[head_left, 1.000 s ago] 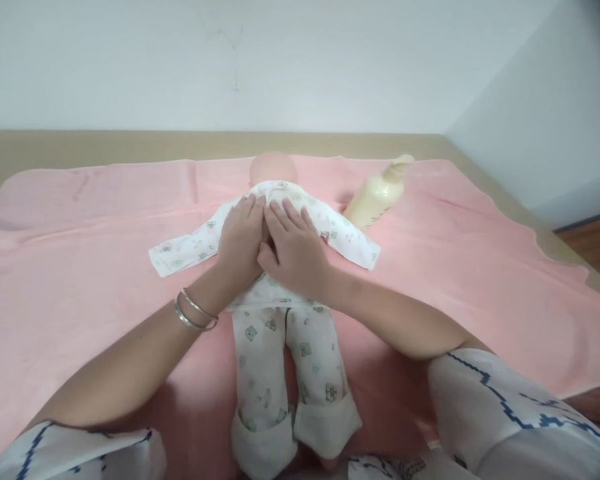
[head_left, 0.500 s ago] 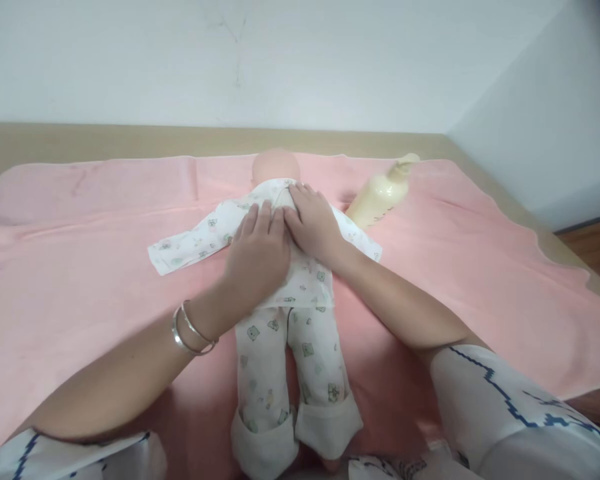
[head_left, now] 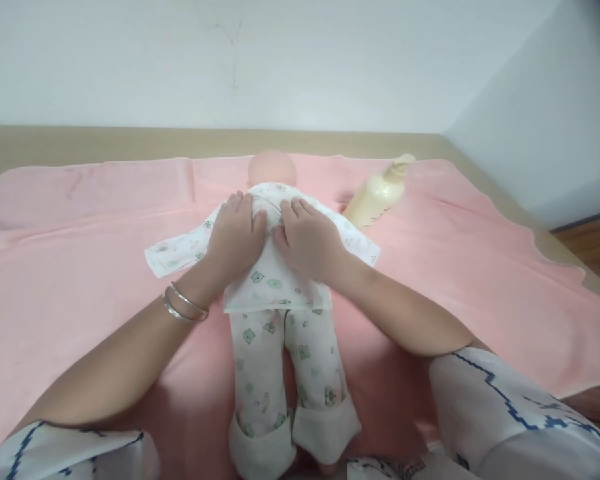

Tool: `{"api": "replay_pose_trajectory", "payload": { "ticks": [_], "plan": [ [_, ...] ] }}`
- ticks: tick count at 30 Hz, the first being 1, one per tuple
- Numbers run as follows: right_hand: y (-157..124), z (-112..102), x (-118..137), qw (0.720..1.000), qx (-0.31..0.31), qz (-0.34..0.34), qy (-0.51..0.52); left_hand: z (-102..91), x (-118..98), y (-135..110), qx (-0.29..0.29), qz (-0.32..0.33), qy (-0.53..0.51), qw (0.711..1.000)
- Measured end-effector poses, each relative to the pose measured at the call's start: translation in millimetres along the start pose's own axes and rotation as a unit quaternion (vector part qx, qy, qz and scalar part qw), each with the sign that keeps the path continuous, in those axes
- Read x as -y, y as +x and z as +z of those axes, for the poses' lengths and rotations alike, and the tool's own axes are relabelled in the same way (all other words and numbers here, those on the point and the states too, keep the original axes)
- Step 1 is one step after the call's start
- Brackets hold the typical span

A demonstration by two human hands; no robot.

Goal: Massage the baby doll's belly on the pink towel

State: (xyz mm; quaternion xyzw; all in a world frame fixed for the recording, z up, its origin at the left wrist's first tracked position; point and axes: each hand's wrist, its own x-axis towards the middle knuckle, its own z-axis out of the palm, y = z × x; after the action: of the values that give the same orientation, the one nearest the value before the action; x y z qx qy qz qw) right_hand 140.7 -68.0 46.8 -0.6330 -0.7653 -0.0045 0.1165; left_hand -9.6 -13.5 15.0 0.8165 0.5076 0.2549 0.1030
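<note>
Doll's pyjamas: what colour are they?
White pyjamas with small greenish prints, clearest on the legs in the head view.

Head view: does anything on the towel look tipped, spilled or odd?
The bottle lies on its side on the towel, right of the doll; no spill shows. The left hand and right hand rest flat on the doll.

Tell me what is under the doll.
A pink towel lies under the doll, spreading out on all sides. The left hand and right hand rest flat on its clothed torso. The patch of towel directly beneath the body is covered.
</note>
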Motion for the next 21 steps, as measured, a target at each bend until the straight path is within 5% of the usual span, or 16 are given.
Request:
{"api": "replay_pose_trajectory", "payload": {
  "ticks": [9, 17, 21],
  "plan": [
    [32.0, 9.8, -30.8, 0.997, 0.048, -0.001, 0.058, -17.3, -41.8, -29.3, 0.06, 0.022, 0.022, 0.998],
    [-5.1, 0.7, 0.2, 0.999, 0.009, -0.027, -0.021, -8.4, -0.2, 6.6, 0.056, -0.032, -0.043, 0.997],
    [-20.4, -3.2, 14.6, 0.998, 0.012, -0.035, -0.047, 5.6, 11.1, 7.9, 0.007, -0.03, -0.066, 0.997]
  ]
}}
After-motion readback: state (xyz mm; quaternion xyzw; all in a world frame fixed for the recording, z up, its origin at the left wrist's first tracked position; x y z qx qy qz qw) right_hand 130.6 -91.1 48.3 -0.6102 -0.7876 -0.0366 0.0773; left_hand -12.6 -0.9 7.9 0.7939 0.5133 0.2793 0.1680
